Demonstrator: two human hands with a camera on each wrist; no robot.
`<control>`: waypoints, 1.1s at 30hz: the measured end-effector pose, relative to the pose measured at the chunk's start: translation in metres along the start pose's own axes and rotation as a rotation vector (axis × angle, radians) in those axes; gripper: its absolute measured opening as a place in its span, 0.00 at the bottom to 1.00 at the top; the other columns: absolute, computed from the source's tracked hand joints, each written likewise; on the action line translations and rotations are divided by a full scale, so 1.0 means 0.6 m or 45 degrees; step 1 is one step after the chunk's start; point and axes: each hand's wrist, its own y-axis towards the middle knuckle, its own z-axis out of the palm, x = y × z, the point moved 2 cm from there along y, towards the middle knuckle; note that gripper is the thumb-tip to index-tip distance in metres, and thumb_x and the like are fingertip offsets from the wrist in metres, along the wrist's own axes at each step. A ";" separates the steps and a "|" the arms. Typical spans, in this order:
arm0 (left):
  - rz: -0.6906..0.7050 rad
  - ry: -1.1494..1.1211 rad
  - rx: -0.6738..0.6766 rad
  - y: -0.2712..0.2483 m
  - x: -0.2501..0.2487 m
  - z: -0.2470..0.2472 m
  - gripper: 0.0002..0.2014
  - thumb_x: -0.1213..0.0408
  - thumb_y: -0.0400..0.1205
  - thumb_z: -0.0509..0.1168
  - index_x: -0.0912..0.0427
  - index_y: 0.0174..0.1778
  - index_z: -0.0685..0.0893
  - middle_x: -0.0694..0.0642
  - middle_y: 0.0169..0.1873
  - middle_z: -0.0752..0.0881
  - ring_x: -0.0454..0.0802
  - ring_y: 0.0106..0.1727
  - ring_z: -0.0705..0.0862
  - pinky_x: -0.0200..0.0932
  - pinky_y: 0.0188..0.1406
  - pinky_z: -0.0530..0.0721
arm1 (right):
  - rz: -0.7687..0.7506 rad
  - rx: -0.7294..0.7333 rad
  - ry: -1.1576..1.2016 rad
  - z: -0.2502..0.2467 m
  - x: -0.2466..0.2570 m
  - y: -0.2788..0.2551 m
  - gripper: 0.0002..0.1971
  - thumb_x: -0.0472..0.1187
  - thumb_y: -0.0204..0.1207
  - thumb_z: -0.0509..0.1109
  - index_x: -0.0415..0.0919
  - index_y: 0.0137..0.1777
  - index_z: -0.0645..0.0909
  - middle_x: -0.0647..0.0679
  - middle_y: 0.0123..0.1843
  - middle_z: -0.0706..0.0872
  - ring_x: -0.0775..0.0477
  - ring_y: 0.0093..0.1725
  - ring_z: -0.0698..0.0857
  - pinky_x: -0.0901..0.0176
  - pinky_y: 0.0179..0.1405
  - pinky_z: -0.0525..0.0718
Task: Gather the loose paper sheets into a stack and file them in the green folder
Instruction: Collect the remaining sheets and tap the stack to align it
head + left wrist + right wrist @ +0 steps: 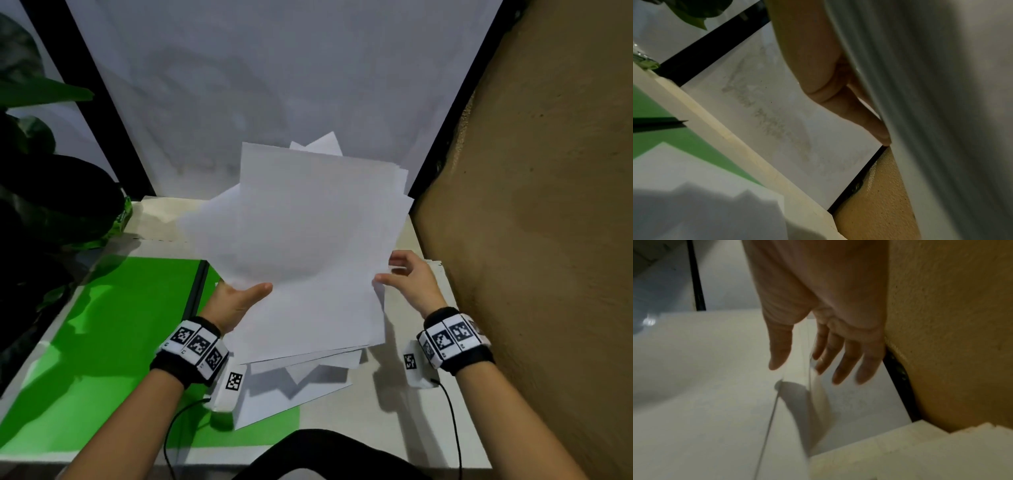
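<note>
a cream-white table (376,404) stands against a pale frosted panel (274,85) in black frames, with a rough tan wall (548,205) on the right and dark plant leaves (41,192) on the left. the green folder (113,329) lies open and flat on the table's left half, one white sheet (291,394) lying partly on it. the stack of paper sheets (301,246) is white, unevenly fanned, corners poking out at top and bottom, lifted off the table and tilted. the left hand (236,301) grips its left edge, thumb on top. the right hand (411,277) is at the right edge. the head view hides the undersides: the left wrist view shows fingers (859,113) laid straight along the back of the sheets, and the right wrist view shows the thumb (780,345) and spread fingers (846,360) straddling the edge, loose, not closed.
</note>
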 end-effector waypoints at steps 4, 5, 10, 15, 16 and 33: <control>0.042 -0.056 0.010 0.012 0.004 -0.010 0.25 0.74 0.73 0.70 0.51 0.14 0.71 0.41 0.05 0.73 0.31 0.11 0.71 0.28 0.25 0.71 | 0.078 0.270 0.106 -0.015 0.010 -0.001 0.22 0.41 0.62 0.80 0.39 0.55 0.80 0.45 0.44 0.88 0.50 0.46 0.86 0.55 0.58 0.79; 0.050 -0.079 0.038 0.012 0.001 -0.008 0.25 0.73 0.71 0.72 0.52 0.12 0.72 0.41 0.06 0.74 0.31 0.12 0.72 0.26 0.26 0.72 | 0.105 0.358 0.115 -0.012 0.010 -0.006 0.16 0.43 0.61 0.80 0.41 0.48 0.83 0.46 0.41 0.90 0.50 0.42 0.87 0.52 0.56 0.81; 0.028 -0.209 0.065 0.018 0.015 0.006 0.23 0.51 0.56 0.81 0.61 0.32 0.77 0.56 0.31 0.82 0.50 0.37 0.79 0.44 0.42 0.81 | -0.051 0.342 -0.019 0.022 0.015 -0.029 0.10 0.36 0.71 0.73 0.36 0.52 0.85 0.48 0.51 0.88 0.50 0.48 0.86 0.62 0.49 0.81; 0.030 -0.008 -0.042 0.006 -0.007 0.029 0.16 0.59 0.70 0.74 0.53 0.19 0.77 0.43 0.15 0.78 0.33 0.17 0.74 0.23 0.26 0.72 | -0.001 0.067 -0.090 0.067 -0.016 -0.041 0.22 0.52 0.64 0.76 0.29 0.34 0.77 0.38 0.35 0.83 0.42 0.36 0.82 0.54 0.36 0.81; -0.001 -0.001 -0.019 0.006 -0.004 0.030 0.16 0.51 0.67 0.74 0.52 0.19 0.78 0.44 0.16 0.77 0.35 0.20 0.73 0.25 0.26 0.72 | 0.029 0.021 0.009 0.073 -0.022 -0.044 0.27 0.55 0.60 0.76 0.28 0.40 0.79 0.35 0.42 0.85 0.39 0.41 0.84 0.51 0.42 0.85; 0.394 -0.202 -0.007 -0.024 -0.048 0.020 0.16 0.74 0.69 0.72 0.61 0.50 0.79 0.23 0.26 0.86 0.20 0.37 0.83 0.15 0.40 0.77 | -0.185 0.003 0.577 0.077 0.051 -0.074 0.13 0.27 0.72 0.70 0.48 0.43 0.81 0.55 0.40 0.86 0.68 0.36 0.87 0.72 0.41 0.86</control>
